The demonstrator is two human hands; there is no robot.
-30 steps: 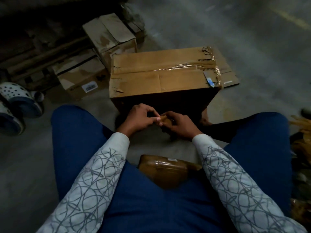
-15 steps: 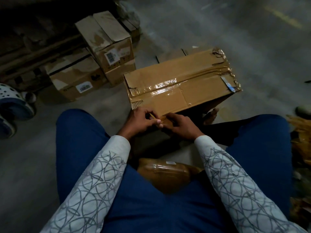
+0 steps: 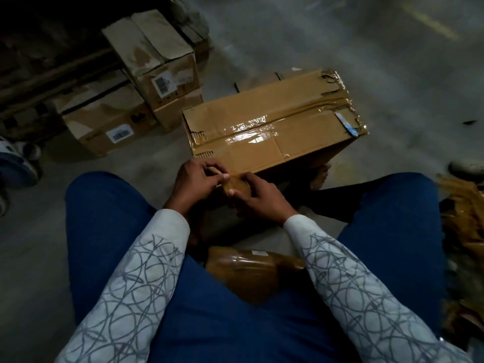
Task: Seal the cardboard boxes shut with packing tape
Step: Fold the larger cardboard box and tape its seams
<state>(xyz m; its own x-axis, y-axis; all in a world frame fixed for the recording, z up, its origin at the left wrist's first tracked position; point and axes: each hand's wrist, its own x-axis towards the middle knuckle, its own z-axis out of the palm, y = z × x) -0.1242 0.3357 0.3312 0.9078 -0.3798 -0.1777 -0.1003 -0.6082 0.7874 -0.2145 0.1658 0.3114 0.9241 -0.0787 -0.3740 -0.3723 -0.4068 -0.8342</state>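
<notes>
White clog [image 3: 15, 163] at left edge; concrete floor [image 3: 392, 74]; yellow floor line [image 3: 429, 20] far right.

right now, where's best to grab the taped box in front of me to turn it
Probably by its two short ends, one hand from each side. The taped box is long and flat-topped with no handle, and the glossy tape on top looks slick. Its left end lies nearer you. Your left hand and right hand pinch a tape strip at its near edge.

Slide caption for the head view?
Left hand and right hand pinch brown tape at a cardboard box edge.
</notes>
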